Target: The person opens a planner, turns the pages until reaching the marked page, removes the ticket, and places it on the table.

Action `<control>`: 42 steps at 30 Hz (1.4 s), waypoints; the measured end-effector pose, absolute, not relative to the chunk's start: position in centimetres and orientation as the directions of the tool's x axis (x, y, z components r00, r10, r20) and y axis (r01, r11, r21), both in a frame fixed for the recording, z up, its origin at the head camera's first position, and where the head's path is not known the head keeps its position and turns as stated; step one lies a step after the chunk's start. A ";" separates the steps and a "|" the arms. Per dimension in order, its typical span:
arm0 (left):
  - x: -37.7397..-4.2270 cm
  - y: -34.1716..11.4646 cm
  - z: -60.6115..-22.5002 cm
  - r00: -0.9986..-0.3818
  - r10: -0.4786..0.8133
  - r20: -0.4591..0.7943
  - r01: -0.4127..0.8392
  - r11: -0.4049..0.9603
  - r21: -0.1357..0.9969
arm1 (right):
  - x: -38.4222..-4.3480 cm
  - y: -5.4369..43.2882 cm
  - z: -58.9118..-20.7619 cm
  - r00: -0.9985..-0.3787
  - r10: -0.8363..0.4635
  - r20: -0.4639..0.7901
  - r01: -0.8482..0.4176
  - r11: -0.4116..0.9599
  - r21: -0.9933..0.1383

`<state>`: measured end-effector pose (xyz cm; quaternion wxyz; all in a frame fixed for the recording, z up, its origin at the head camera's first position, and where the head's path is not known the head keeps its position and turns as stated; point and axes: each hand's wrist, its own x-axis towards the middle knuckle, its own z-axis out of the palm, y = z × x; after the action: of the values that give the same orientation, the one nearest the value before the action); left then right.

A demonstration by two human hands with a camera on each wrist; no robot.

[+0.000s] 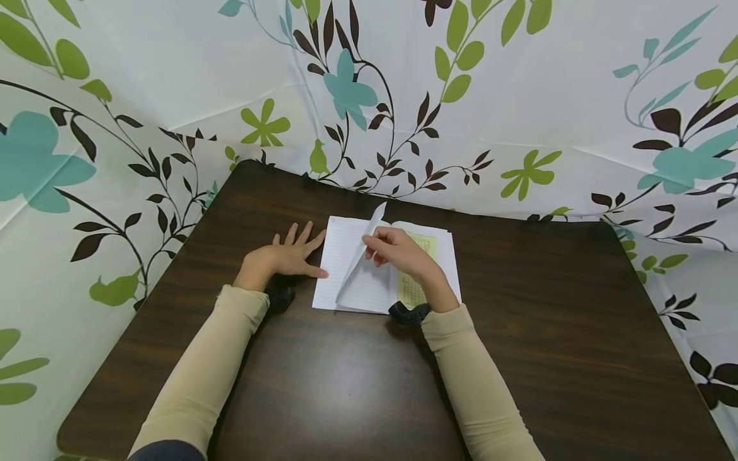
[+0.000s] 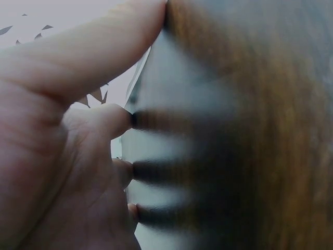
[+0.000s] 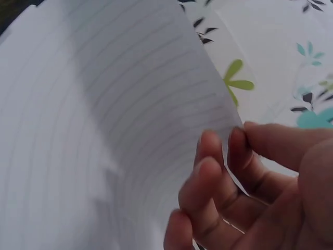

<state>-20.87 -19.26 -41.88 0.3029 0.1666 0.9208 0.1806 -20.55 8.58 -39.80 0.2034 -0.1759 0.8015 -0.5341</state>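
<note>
An open notebook with lined white pages lies on the dark wooden table. One lined page stands raised and curved over the left half. Its edge is pinched between the thumb and index finger of my right hand, the other fingers curling loosely beside it in the right wrist view. My left hand rests on the table at the notebook's left side, fingers spread, thumb tip at the page edge. A yellow sheet with printed marks shows on the right half, partly hidden by my right hand and wrist.
The dark wooden table extends to both sides and toward me. Behind it and at its sides hangs a white cloth printed with leaves, flowers and birds. Black devices are worn at both wrists.
</note>
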 end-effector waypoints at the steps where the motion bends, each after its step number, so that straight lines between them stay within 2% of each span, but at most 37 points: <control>1: -20.8 -19.3 -41.8 -0.764 0.412 -0.497 0.197 0.882 0.429 | -20.5 8.2 -39.9 -0.856 -0.500 -0.129 -0.082 0.379 -0.922; 7: -20.8 -19.1 -42.0 -0.766 0.399 -0.505 0.201 0.894 0.401 | -20.3 6.4 -40.6 -0.857 -0.501 -0.123 -0.153 0.474 -0.867; 15: -20.8 -19.1 -41.8 -0.765 0.395 -0.509 0.202 0.897 0.393 | -20.5 4.1 -41.6 -0.876 -0.460 -0.146 -0.183 0.597 -0.781; 24: -21.0 -19.8 -41.9 -0.744 0.442 -0.501 0.210 0.867 0.453 | -20.3 2.2 -42.4 -0.914 -0.363 -0.183 -0.149 0.718 -0.680; 30: -21.0 -19.7 -42.1 -0.757 0.439 -0.485 0.176 0.851 0.495 | -20.0 1.5 -42.5 -0.923 -0.329 -0.199 -0.145 0.778 -0.611; 42: -20.9 -19.3 -42.3 -0.762 0.400 -0.509 0.208 0.896 0.393 | -19.6 0.7 -42.4 -0.938 -0.291 -0.189 -0.147 0.826 -0.544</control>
<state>-20.92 -19.27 -42.25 0.3035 0.1642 0.9251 0.1585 -19.64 0.73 -42.43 0.1329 -0.1155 0.9463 -0.2711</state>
